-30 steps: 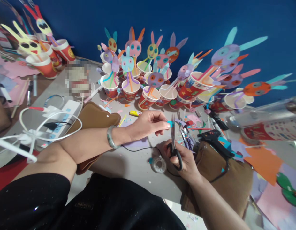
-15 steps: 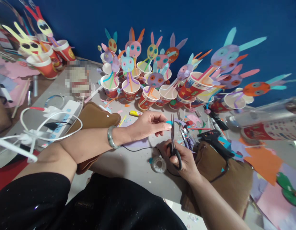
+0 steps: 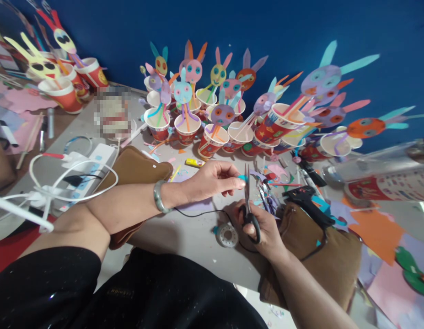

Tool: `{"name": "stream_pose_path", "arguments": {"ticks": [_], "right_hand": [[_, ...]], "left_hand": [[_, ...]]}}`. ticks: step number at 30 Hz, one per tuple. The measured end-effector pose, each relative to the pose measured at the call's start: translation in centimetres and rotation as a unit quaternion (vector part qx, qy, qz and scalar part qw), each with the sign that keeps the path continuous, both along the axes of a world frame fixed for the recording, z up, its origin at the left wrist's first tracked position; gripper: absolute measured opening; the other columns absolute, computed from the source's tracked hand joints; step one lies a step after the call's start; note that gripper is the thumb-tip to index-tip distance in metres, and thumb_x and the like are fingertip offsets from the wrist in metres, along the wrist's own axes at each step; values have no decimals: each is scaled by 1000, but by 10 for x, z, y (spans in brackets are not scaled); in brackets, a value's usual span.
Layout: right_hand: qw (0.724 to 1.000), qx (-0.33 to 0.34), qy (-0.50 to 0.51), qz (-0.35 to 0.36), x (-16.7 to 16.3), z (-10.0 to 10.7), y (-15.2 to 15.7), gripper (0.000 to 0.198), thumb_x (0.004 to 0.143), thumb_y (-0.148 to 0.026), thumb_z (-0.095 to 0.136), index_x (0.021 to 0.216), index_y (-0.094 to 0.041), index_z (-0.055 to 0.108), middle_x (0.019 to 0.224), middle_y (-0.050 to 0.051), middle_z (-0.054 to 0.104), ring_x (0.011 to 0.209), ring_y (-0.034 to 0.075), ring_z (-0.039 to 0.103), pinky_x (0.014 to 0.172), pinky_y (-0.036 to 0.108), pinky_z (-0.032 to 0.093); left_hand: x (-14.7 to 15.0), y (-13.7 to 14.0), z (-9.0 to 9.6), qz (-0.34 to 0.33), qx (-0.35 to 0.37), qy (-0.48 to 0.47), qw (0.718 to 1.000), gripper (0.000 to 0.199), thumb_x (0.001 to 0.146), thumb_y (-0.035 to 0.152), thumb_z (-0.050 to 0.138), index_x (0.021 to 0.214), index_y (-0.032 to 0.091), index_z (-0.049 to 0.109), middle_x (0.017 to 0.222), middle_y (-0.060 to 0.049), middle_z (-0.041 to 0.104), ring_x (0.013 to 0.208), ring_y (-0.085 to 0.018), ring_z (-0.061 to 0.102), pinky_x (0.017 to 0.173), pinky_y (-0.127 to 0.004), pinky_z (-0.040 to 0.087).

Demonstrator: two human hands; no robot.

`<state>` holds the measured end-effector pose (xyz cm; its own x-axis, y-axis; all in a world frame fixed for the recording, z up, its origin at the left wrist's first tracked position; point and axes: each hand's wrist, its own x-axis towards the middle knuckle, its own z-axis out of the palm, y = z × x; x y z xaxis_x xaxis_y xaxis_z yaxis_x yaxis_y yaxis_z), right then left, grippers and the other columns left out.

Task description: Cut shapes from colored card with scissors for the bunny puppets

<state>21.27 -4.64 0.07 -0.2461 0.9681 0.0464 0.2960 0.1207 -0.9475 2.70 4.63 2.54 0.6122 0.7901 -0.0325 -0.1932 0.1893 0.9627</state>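
Observation:
Between the thumb and fingertips of my left hand (image 3: 220, 179) is pinched a small piece of blue paper (image 3: 242, 177). My right hand (image 3: 265, 228) grips black-handled scissors (image 3: 247, 201) by their loops, blades pointing up and away from me. The blades stand right beside the blue piece at my left fingertips, slightly parted. Below them on the table lies a white tape roll (image 3: 228, 235) with a bit of blue at its side. A yellow glue stick (image 3: 194, 162) rests beyond my left hand.
Paper cups (image 3: 213, 139) with colourful paper rabbit figures line the blue wall. At left are a power strip (image 3: 95, 164) with white cables and a brown cushion (image 3: 138, 167). To the right, another brown cushion (image 3: 321, 260), a black glue gun (image 3: 303, 201) and orange paper (image 3: 376, 230).
Very little differs. The scissor blades have parted slightly beside the blue paper piece, while both hands stay nearly in place.

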Motion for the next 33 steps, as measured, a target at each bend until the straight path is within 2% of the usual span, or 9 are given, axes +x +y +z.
{"name": "stream_pose_path", "arguments": {"ticks": [28, 33], "right_hand": [[1000, 7, 8, 3, 0, 0, 0, 60, 76, -78, 59, 61, -20, 52, 68, 3, 55, 66, 18, 50, 65, 33, 42], [1000, 0, 10, 3, 1, -1, 0, 60, 75, -78, 60, 61, -21, 51, 68, 3, 54, 67, 19, 50, 64, 33, 41]], "left_hand": [[-2, 0, 3, 18, -14, -13, 1000, 16, 78, 23, 68, 71, 14, 57, 60, 3, 58, 54, -5, 55, 53, -18, 46], [-1, 1, 6, 18, -39, -13, 999, 24, 86, 33, 60, 73, 13, 58, 64, 0, 61, 56, -6, 58, 53, -18, 47]]}}
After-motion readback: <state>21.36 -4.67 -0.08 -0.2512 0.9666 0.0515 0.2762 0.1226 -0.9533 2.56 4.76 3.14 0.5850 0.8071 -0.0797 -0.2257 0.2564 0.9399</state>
